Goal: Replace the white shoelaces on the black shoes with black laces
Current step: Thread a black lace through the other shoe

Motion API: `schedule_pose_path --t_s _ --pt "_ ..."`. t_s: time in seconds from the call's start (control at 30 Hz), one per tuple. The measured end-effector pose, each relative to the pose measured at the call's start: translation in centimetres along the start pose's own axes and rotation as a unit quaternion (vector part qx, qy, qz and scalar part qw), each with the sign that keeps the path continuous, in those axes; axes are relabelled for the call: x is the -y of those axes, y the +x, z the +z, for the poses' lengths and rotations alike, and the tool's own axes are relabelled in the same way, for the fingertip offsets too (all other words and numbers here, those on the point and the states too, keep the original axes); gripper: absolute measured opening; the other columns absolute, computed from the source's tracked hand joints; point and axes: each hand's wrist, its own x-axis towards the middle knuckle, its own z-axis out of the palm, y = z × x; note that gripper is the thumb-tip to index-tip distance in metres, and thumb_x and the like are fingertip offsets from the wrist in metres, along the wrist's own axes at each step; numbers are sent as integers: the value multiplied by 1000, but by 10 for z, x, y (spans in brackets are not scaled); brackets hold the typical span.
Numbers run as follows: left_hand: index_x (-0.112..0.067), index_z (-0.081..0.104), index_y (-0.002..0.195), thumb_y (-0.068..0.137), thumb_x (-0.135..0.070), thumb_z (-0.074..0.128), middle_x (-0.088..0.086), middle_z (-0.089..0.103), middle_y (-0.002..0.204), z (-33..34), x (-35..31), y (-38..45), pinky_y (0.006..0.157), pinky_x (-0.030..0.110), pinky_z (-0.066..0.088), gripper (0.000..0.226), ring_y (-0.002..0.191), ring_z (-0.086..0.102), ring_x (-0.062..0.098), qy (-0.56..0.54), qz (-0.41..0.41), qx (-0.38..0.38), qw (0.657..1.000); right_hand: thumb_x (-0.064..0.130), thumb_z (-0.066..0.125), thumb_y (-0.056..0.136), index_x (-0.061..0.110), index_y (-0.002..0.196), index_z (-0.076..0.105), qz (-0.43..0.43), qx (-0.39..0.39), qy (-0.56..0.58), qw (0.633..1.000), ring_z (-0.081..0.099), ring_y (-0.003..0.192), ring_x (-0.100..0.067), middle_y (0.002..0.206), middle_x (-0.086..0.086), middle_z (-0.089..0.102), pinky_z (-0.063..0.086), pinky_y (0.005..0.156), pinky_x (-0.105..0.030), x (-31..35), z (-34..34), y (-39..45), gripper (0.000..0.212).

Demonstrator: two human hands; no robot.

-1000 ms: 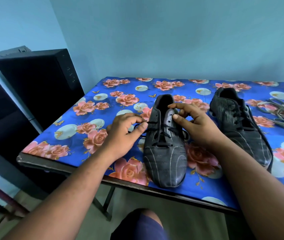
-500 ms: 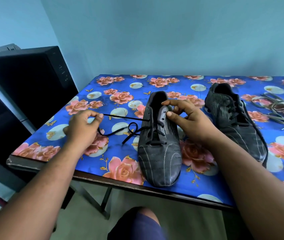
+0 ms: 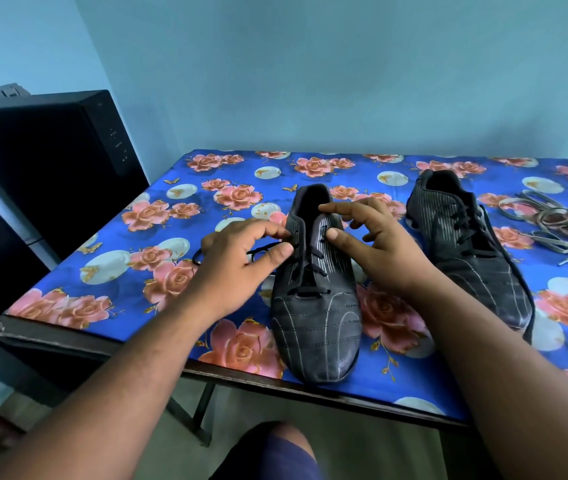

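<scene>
**lacefan:** So where's the lace (image 3: 264, 248) relative to the hand here? Trying to work out the next threading move.

**bootguy:** Left hand (image 3: 241, 268) pinches the black lace end between thumb and forefinger, right at the left-side eyelet row of the near shoe (image 3: 315, 306). The rest of that lace trails off to the left behind the hand, with a bit of it showing on the cloth (image 3: 109, 299).

**lacefan:** And the shoe's axis?

**bootguy:** Toe points at the person, heel opening away toward the wall. So the eyelet rows run near-to-far, and the lace has to cross that axis, left to right (basically sideways over the tongue). Lower eyelets are already laced in black, the top ones look open.

**lacefan:** Right hand doing anything?

**bootguy:** Right hand (image 3: 376, 244) sits on the right flap, thumb pressing by the eyelets, forefinger stretched over the collar, other fingers loosely curled. It isn't holding any lace that I can see; looks like it's steadying the shoe. It's the nearer hand for receiving the lace on that side, I'd guess.

**lacefan:** Other shoe?

**bootguy:** Second shoe (image 3: 469, 251) is off to the right, same orientation, already in black laces as far as I can tell. White laces (image 3: 559, 226) lie in a heap further right, well apart from both hands.
</scene>
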Motion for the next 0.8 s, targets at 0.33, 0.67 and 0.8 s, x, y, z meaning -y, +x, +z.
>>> schedule_pose_path --t_s 0.33,0.67,0.8 --pt "-30 66 97 97 -45 63 -19 67 98 -2 0 4 94 45 45 15 90 60 -5 -90 -14 34 995 50 61 86 36 104 72 -109 -10 -178 978 51 105 -18 106 7 56 42 95 -51 28 11 -1 25" --pt "-27 73 99 95 -28 71 -17 74 93 -13 -2 8 89 31 56 5 91 70 8 -130 -40 51 989 51 62 81 40 93 75 -26 33 -205 978 43 104 -20 97 12 52 37 96 -51 46 16 13 21" --pt "-37 74 87 87 -23 80 -22 74 87 -7 -11 4 79 11 50 15 90 69 -1 -101 -7 4 995 40 68 93 36 96 72 -13 68 -223 972 37 109 -16 103 14 52 33 98 -49 45 16 13 7"
